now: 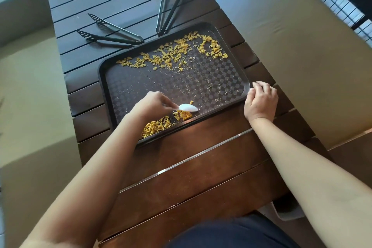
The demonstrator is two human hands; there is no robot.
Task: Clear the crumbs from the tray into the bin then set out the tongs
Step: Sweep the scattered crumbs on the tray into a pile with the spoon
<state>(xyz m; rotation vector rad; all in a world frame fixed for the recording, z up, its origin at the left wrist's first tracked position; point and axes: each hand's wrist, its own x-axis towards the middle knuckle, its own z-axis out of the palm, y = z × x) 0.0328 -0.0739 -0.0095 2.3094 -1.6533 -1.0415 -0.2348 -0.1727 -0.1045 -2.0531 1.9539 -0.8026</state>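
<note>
Sweeping step in hand. Left hand [153, 104]: grip pinched on a white scraper [188, 107], its blade low over the near part of the tray [112, 94], just beside a small heap of crumbs [182, 115]. Right hand [260, 100]: fingers curled at the tray's right rim, apparently steadying it; whether they clasp the rim cannot be told. Crumbs, near lot: piled along the tray's near edge. Crumbs, far lot [171, 56]: a loose band across the far side, unswept. Tongs, pair one [112, 33] and pair two [170, 8]: on the bench [201, 147] beyond the tray, untouched. Bin: possibly the pale object [287, 211] below the bench edge. Next move, judged: reach the scraper to the far band and draw it nearward to join the pile.
</note>
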